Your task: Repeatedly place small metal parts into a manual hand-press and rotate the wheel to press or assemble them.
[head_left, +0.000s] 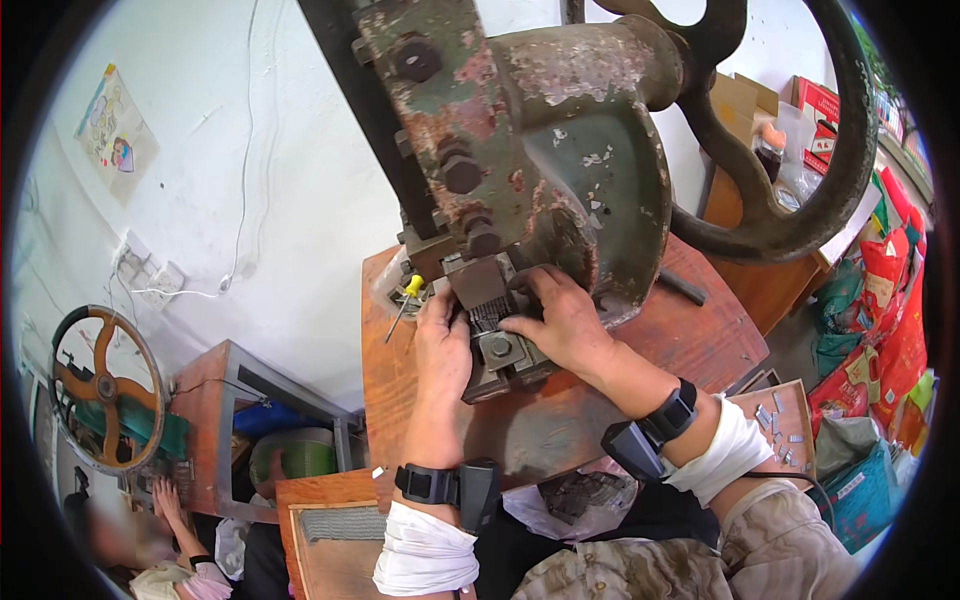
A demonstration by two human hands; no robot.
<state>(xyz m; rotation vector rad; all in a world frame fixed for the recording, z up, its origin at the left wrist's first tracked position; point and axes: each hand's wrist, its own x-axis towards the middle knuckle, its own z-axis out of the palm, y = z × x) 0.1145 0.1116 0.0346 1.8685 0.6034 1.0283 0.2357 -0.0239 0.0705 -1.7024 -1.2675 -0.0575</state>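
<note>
A heavy, worn green-and-rust hand press stands in front of me on a wooden bench. Both hands are at the metal die under its ram. My left hand lies along the die's left side, fingers pressed together; anything between the fingertips is hidden. From the right, my right hand reaches in, thumb and fingers apart, touching the die around a dark ridged metal part. Left of the die is a small screwdriver with a yellow handle.
The press's large handwheel curves overhead at right. A wooden tray holds small metal pieces. Below the bench edge, a plastic bag contains dark metal parts. Bags crowd the right. Another person's hand is near a second handwheel.
</note>
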